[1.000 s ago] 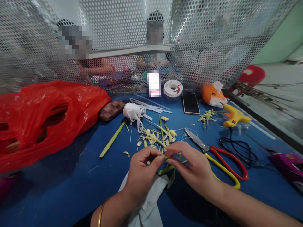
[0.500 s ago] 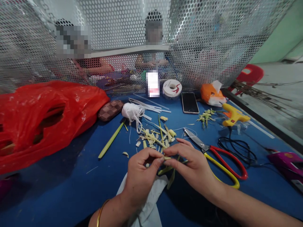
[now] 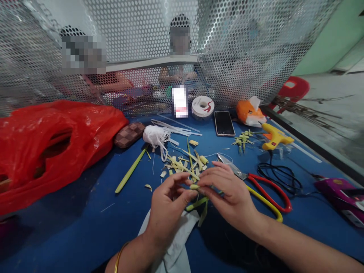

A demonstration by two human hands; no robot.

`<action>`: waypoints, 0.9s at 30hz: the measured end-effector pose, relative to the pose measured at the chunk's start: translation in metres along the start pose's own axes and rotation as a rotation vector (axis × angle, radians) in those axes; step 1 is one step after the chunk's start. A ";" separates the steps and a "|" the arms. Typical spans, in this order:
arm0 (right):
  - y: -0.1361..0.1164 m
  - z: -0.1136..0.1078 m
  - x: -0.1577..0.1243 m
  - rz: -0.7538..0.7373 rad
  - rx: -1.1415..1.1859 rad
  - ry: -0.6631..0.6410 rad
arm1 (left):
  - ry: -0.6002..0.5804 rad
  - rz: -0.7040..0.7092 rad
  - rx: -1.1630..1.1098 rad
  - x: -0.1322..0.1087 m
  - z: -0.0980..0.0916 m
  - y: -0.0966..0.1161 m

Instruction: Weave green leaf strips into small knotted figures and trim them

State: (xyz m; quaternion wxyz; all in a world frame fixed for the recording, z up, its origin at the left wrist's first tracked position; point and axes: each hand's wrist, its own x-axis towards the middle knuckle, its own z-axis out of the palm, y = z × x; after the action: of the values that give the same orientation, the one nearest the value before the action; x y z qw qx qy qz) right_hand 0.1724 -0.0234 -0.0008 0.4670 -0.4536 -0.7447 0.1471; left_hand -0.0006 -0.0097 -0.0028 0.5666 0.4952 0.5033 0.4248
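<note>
In the head view, a small rolled piece of pale green leaf (image 3: 194, 187) sits between my two hands. My right hand (image 3: 227, 195) pinches it between thumb and fingers. My left hand (image 3: 169, 201) is curled at its left end, thumb just below it and fingertips against it, the index finger lifted a little. Longer green leaf strips (image 3: 197, 204) hang below my right hand, partly hidden by it. Pale leaf scraps (image 3: 182, 163) lie just beyond my fingers. Scissors (image 3: 264, 189) with red and yellow handles lie beside my right hand, partly covered by it.
A red plastic bag (image 3: 71, 117) fills the left, near a checkered pouch (image 3: 130, 135) and white string (image 3: 155, 135). A ribbon spool (image 3: 202, 108), phone (image 3: 224, 123), tissue pack (image 3: 250, 112) and yellow glue gun (image 3: 275, 137) stand behind. Perforated mesh borders the table; people sit beyond.
My left index finger has lifted away from the thumb, so more of the rolled leaf piece shows. The whole view has shifted slightly; the things on the table lie as before.
</note>
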 end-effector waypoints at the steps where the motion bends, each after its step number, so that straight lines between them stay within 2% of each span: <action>1: 0.000 -0.002 0.001 0.001 -0.023 0.030 | -0.008 0.015 0.039 0.000 -0.001 -0.001; 4: 0.002 -0.006 0.003 0.017 -0.055 0.114 | -0.109 0.107 0.352 -0.001 -0.002 -0.003; 7: 0.004 -0.006 0.003 0.014 -0.038 0.130 | -0.192 0.216 0.640 -0.005 0.000 -0.008; 11: 0.003 0.001 0.001 0.012 0.015 0.116 | -0.272 0.349 0.825 -0.004 0.005 -0.016; 14: 0.003 0.004 0.000 0.005 0.021 0.107 | -0.310 0.407 0.857 0.000 0.006 -0.020; 16: 0.003 0.003 0.000 -0.010 0.012 0.112 | -0.299 0.388 0.760 0.003 0.005 -0.019; 18: 0.004 0.001 0.000 -0.023 0.010 0.134 | -0.233 0.327 0.558 0.005 0.003 -0.014; 21: 0.005 -0.003 0.000 -0.032 0.012 0.127 | -0.075 0.163 0.181 0.007 0.000 -0.005; 22: 0.005 -0.003 0.000 -0.035 0.016 0.111 | -0.061 0.074 0.086 0.007 0.000 -0.002; 25: 0.006 -0.002 -0.001 -0.044 0.010 0.059 | -0.106 -0.144 -0.113 0.006 0.000 0.002; 27: 0.007 0.000 -0.003 -0.029 -0.009 0.020 | -0.154 -0.206 -0.207 0.006 0.001 0.001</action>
State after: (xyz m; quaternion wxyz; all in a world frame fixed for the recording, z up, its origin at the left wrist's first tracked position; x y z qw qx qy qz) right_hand 0.1763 -0.0220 -0.0071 0.4744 -0.4462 -0.7472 0.1326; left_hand 0.0008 -0.0038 -0.0030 0.6920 0.4109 0.4603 0.3748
